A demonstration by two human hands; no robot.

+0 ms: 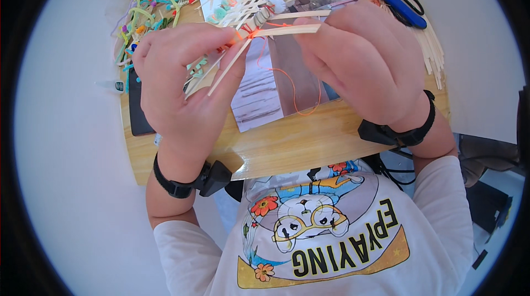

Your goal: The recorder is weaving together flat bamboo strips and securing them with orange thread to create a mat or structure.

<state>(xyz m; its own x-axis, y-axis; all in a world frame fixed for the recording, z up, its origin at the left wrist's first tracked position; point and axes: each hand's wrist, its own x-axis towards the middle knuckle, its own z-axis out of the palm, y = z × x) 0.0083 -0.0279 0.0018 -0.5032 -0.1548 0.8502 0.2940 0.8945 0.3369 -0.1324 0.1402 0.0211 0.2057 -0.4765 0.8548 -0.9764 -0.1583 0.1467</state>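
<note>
My left hand [187, 64] pinches a lattice of thin pale wooden strips [292, 30] between thumb and fingers, at a crossing wrapped with orange thread. Two strip ends stick out below its fingertips. Just right of that crossing, the fingers of my right hand [364, 58] are closed on the orange thread [294, 97], close to a strip's end. One stretch of thread runs from the crossing to these fingers, while a loose loop hangs below. Small pompoms and red-bound crossings show farther up the lattice. The exact grip of my right fingertips is partly hidden.
Under the work lies a printed picture sheet [256, 91] on the wooden table [287, 155]. Colourful pipe cleaners [149, 17] and beads are heaped at the far left, above a dark flat object [139, 105]. Blue-handled pliers [395, 3] and loose wooden strips [434, 50] lie at the right.
</note>
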